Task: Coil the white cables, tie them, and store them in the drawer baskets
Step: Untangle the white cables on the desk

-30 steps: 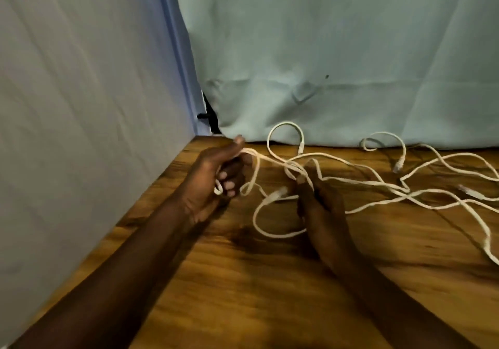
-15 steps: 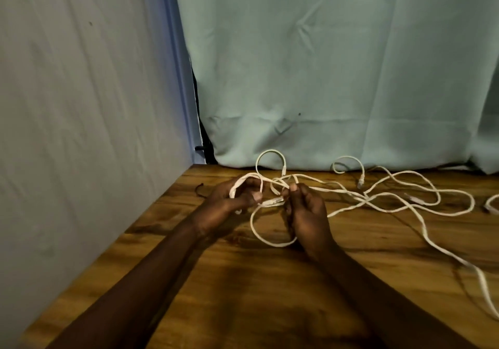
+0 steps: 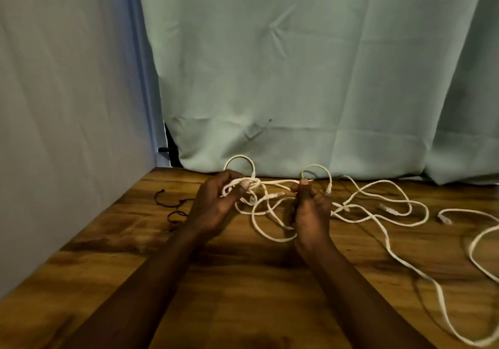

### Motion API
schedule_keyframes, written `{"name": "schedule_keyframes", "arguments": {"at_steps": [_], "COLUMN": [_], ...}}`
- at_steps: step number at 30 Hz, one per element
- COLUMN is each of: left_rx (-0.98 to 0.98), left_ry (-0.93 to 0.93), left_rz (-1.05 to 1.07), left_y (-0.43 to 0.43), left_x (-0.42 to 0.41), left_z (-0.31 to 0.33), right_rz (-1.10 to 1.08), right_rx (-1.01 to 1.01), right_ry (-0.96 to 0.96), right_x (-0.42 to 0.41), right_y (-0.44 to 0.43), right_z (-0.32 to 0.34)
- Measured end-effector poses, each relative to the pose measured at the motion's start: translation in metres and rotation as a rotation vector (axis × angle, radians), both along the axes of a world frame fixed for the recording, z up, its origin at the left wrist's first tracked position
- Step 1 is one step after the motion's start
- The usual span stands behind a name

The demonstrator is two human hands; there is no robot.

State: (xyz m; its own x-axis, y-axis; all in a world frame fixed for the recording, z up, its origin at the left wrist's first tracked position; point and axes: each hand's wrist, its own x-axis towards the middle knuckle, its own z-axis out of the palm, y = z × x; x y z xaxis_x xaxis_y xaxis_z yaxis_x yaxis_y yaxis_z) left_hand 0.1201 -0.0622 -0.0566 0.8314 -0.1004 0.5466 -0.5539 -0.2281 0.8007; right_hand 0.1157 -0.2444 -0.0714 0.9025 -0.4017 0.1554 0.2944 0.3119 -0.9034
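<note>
A tangle of white cables [image 3: 270,215] lies on the wooden table [image 3: 243,281], spreading in loose loops to the right edge. My left hand [image 3: 216,203] grips a small bunch of cable loops near the far edge, thumb pressed on top. To its right, my right hand [image 3: 310,211] pinches a strand of the same white cable between thumb and fingers. A taut piece of cable runs between the two hands. Below them a loop hangs down onto the table. No drawer or basket is in view.
A thin dark cord [image 3: 175,208] lies on the table left of my left hand. A pale green curtain [image 3: 297,78] hangs behind the table and a grey cloth wall [image 3: 67,105] closes the left side. A cable plug [image 3: 444,217] lies at the right.
My hands have moved apart, right hand sliding rightward along the cable and pulling a strand taut. The view has shifted, showing more cable on the right.
</note>
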Motion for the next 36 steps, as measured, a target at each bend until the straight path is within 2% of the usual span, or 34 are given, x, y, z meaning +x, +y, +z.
{"name": "schedule_keyframes", "arguments": {"at_steps": [2, 4, 7, 9, 14, 19, 24, 30, 36], "left_rx": [0.265, 0.324, 0.136, 0.056, 0.002, -0.213, -0.234, -0.297, -0.243], "left_ry": [-0.086, -0.124, -0.1, -0.097, -0.052, 0.027, 0.076, 0.155, 0.067], "left_rz": [0.086, 0.155, 0.089, 0.034, -0.017, -0.091, -0.124, -0.097, 0.129], "left_y": [0.003, 0.0, -0.008, -0.009, -0.002, -0.001, -0.004, -0.003, 0.0], "left_x": [0.005, 0.005, -0.002, -0.005, -0.012, -0.011, -0.008, -0.008, 0.001], "left_z": [-0.007, -0.008, -0.007, -0.011, -0.014, -0.005, -0.005, 0.003, 0.004], "right_rz": [-0.092, -0.138, -0.121, -0.007, 0.207, 0.473, 0.714, 0.42, 0.284], "right_rx": [0.001, 0.003, -0.017, -0.062, -0.388, -0.304, 0.01, -0.037, 0.002], "right_ry": [0.038, 0.058, 0.075, 0.088, 0.074, 0.118, 0.117, 0.06, 0.036], "right_x": [0.007, 0.011, 0.01, 0.006, -0.01, -0.013, -0.009, -0.003, -0.001], "right_y": [-0.008, -0.01, -0.013, -0.016, -0.007, 0.005, 0.004, 0.002, -0.006], "right_z": [-0.002, -0.005, -0.009, -0.009, 0.003, 0.007, 0.004, -0.006, -0.01]}}
